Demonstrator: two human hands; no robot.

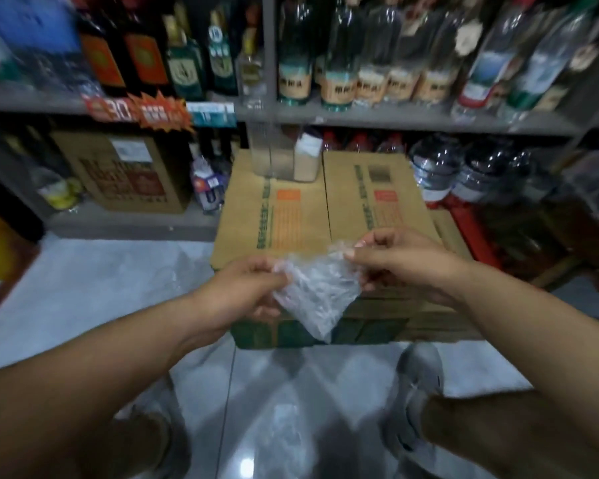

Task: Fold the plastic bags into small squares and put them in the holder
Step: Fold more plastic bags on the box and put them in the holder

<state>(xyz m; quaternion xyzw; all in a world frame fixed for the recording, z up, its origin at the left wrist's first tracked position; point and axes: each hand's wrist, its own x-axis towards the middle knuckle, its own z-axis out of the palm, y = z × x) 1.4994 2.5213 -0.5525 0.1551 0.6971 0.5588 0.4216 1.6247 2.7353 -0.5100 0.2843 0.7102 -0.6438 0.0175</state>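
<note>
I see both hands up in front of me, over the near edge of the brown cardboard box (377, 202). The left hand (242, 288) pinches the left corner of the clear, crinkled plastic bag (312, 292) between thumb and curled fingers. The right hand (405, 261) pinches the bag's upper right corner the same way. The bag hangs between them in the air, folded down to a rough triangle with its point downward. At the far edge of the box stands the clear rectangular plastic holder (267, 153), well apart from the bag. Grey metal shelves (395, 119) of glass bottles fill the background. A grey shoe (419, 375) rests on the glossy tiled floor (118, 278).
</note>
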